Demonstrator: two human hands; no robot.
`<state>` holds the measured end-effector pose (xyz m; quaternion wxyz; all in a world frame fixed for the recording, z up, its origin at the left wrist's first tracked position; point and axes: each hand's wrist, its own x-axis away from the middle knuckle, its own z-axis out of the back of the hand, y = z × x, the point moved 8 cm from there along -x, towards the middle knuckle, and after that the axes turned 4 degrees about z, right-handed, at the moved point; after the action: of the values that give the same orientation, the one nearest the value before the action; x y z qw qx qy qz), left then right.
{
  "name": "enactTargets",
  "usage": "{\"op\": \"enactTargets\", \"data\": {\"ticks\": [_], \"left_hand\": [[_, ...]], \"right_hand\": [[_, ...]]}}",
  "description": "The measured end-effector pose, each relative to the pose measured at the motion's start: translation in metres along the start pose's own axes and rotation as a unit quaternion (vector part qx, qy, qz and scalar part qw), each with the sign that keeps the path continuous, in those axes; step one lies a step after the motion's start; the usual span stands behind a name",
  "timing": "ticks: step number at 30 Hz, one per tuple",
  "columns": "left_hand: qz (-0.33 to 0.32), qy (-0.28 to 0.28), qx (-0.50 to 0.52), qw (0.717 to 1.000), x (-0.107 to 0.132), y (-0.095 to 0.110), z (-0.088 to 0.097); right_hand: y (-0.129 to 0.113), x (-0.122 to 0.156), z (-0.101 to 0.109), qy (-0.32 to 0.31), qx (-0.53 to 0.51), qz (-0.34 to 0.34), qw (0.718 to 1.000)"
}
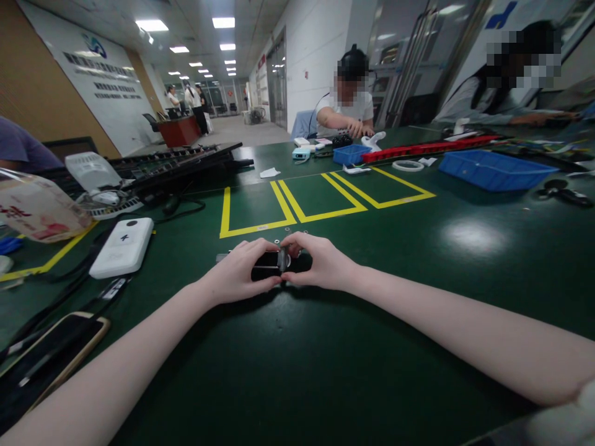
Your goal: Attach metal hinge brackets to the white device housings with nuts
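Observation:
My left hand (242, 269) and my right hand (320, 260) meet just above the green table, fingers curled and thumbs low. Between their fingertips is a small grey disc-shaped part (282, 260), seen nearly edge-on; its exact kind I cannot make out. A thin, light rod (266, 267) runs from the part towards my left palm. Just beyond my fingers lie small rings, among them a pale ring (277, 241) and a darker ring (287, 230). Behind my left hand, a greyish flat piece (222, 257) shows only in part.
Yellow tape outlines (258, 229) mark the table ahead. A white power bank (123, 248), cables and a phone (56, 353) lie left. Blue trays (495, 170) and a red strip (432, 147) are at the far right. A co-worker (346, 105) sits opposite.

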<state>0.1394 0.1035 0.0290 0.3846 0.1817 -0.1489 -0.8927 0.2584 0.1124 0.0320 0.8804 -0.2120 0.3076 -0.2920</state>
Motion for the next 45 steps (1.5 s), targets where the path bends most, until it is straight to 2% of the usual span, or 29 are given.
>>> {"op": "enactTargets", "data": {"ticks": [10,22,34,41,45], "left_hand": [[-0.001,0.006,-0.023,1.0,0.001,-0.01,-0.005],[-0.012,0.039,-0.037,0.998,0.001,-0.008,-0.004],[-0.013,0.018,-0.03,0.999,0.002,-0.013,-0.005],[-0.036,0.078,-0.05,0.995,0.004,-0.009,0.003],[-0.023,0.124,-0.053,0.991,0.007,-0.011,0.008]], "right_hand": [[0.002,0.001,0.0,-0.066,0.01,0.027,0.997],[-0.009,-0.001,-0.004,-0.033,0.168,0.076,0.982],[-0.009,0.0,-0.005,-0.03,0.181,0.076,0.98],[-0.016,0.001,-0.003,-0.009,0.19,0.105,0.976],[-0.014,0.003,-0.004,-0.009,0.196,0.117,0.974]]}}
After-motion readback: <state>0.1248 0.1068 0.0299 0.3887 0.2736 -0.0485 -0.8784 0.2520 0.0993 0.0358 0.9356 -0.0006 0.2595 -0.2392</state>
